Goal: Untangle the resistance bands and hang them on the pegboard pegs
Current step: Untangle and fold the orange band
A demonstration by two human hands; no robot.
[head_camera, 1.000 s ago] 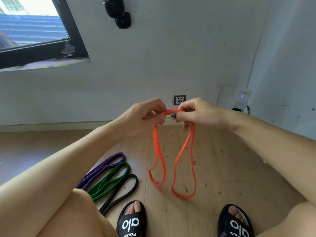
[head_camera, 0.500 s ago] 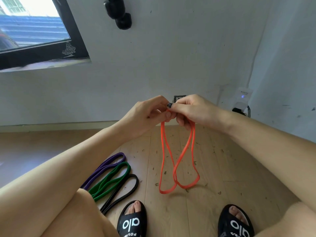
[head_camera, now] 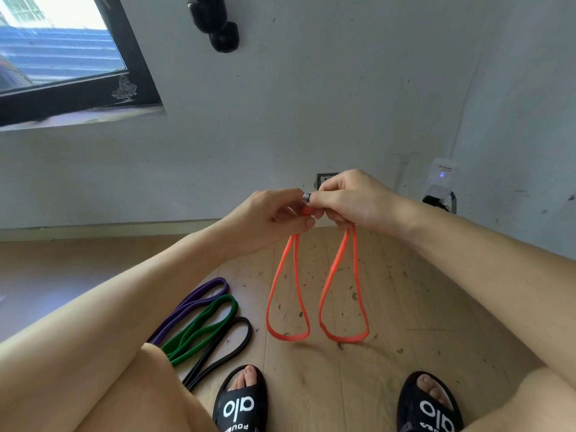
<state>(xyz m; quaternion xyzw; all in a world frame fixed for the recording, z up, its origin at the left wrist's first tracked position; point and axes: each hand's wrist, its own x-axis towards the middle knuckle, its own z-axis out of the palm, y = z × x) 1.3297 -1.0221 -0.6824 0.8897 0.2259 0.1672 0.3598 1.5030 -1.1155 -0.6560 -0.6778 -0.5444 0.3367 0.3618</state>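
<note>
An orange resistance band (head_camera: 282,275) hangs from both my hands in two separate loops whose lower ends rest near the wooden floor. My left hand (head_camera: 274,213) and my right hand (head_camera: 349,198) meet at its top, fingers pinched on the band. On the floor to the left lie a purple band (head_camera: 199,299), a green band (head_camera: 202,325) and a black band (head_camera: 224,347), side by side and partly hidden by my left arm and knee. No pegboard shows.
My feet in black slides (head_camera: 241,400) (head_camera: 430,403) stand on the plank floor (head_camera: 405,307), which is littered with small debris. A white wall with a socket (head_camera: 324,179), a plugged-in white device (head_camera: 439,179) and a dark window (head_camera: 62,57) lies ahead.
My hands came together at the band's top. The orange band's crossed strands parted into two separate loops hanging side by side.
</note>
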